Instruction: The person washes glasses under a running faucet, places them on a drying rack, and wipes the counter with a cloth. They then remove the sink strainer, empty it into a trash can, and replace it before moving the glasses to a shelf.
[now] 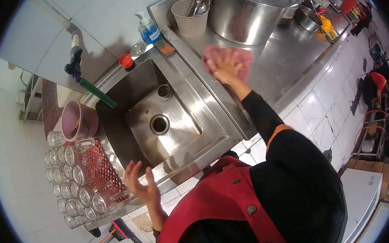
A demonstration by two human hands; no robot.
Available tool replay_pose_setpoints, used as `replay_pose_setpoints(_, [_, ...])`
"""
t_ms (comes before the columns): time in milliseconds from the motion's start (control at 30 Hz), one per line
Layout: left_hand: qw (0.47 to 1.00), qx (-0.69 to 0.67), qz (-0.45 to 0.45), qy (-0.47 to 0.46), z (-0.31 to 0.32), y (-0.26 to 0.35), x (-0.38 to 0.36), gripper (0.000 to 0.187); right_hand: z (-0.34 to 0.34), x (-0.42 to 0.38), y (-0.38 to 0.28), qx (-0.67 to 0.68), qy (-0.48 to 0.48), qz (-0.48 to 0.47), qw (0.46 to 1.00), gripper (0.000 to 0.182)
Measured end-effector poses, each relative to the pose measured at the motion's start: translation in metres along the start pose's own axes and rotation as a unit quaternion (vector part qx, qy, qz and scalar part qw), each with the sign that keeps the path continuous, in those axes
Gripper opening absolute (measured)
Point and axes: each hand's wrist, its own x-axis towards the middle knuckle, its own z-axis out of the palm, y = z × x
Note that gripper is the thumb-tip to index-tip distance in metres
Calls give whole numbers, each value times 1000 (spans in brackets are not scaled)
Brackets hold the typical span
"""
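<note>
My right hand [228,69] lies spread on a pink cloth [244,61], pressing it onto the steel counter [280,55] to the right of the sink. Over the sink's near left edge, my left hand [142,184] is raised with its fingers apart and nothing in it. Between the hands is the steel sink basin [176,124]; a small round metal piece [164,91] lies inside it, near the drain. Glass mugs [80,174] stand upside down in rows on a red mat, left of my left hand.
Behind the cloth stand a large steel pot [246,19] and a basket of utensils [188,21]. A soap bottle [149,30], a red-lidded jar [126,61], a green hose [98,93] and a pink bucket [79,121] surround the sink. Another person [375,84] is at far right.
</note>
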Motion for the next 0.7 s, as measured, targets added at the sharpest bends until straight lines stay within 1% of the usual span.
replay_pose_setpoints(33, [1000,6,-2,1,3,4,-2,23,-3,-2,-20,32,-51,-43,997,61])
replay_pose_setpoints(67, [1000,-17,-4,-17,7,8,-3,23,2,9,-27,36,-56,-45,997,61])
replay_pose_setpoints(100, [999,-41,-4,-32,12,12,-2,22,5,30,-33,44,-56,-62,995,58])
replay_pose_setpoints(167, [999,-20,1,-41,19,24,1,22,12,47,-35,55,-58,-83,993,56])
replay_pose_setpoints(233, [998,-20,9,-50,29,27,1,22,19,46,-31,26,-13,-170,985,49])
replay_pose_setpoints(267, [998,-11,-7,-55,33,33,1,23,22,35,-21,55,1,-221,974,44])
replay_pose_setpoints(333, [997,-32,-16,-62,45,27,-3,23,5,-15,0,75,-19,-299,951,44])
replay_pose_setpoints(367, [996,-56,-22,-70,49,24,-6,23,-8,-47,13,76,-40,-317,944,42])
replay_pose_setpoints(400, [996,-35,-12,-80,52,24,-6,23,-29,-77,27,103,-77,-348,928,41])
replay_pose_setpoints(467, [996,-18,-16,-81,54,19,-7,23,-52,-126,63,111,-123,-398,902,43])
replay_pose_setpoints(500, [996,-3,-13,-91,55,16,-8,22,-64,-137,68,111,-131,-407,897,43])
replay_pose_setpoints(567, [997,5,-28,-74,57,14,-10,22,-83,-149,72,25,-225,-356,907,50])
replay_pose_setpoints(600, [997,4,-32,-67,60,14,-12,22,-80,-144,68,23,-230,-365,902,50])
replay_pose_setpoints(667, [998,3,-31,-52,65,20,-11,21,-65,-119,56,17,-166,-363,917,53])
replay_pose_setpoints(700, [998,7,-39,-43,66,25,-12,21,-49,-99,57,21,-129,-379,916,54])
